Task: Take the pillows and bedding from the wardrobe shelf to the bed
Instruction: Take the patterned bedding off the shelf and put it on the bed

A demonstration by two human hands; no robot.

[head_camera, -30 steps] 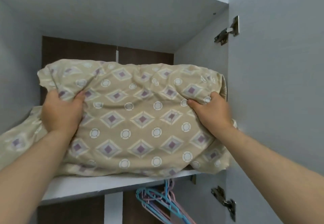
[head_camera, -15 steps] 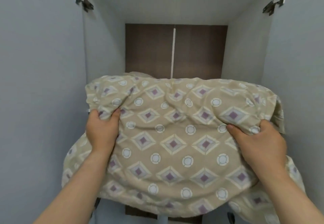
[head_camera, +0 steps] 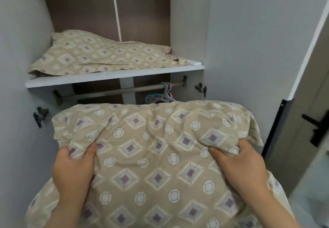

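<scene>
A beige pillow with purple diamonds and white circles is off the shelf, held in front of me below shelf height. My left hand grips its left side, thumb on top. My right hand grips its right side near the upper corner. More fabric of the same pattern hangs below the pillow by my arms. A second piece of matching bedding lies flat on the white wardrobe shelf.
A clothes rail with blue and pink hangers runs under the shelf. Open wardrobe doors stand at left and right. A dark room door with a black handle is at the far right.
The pillow has come off the shelf and down toward me, both hands keeping their grip. The bedding left lying on the shelf is now uncovered.
</scene>
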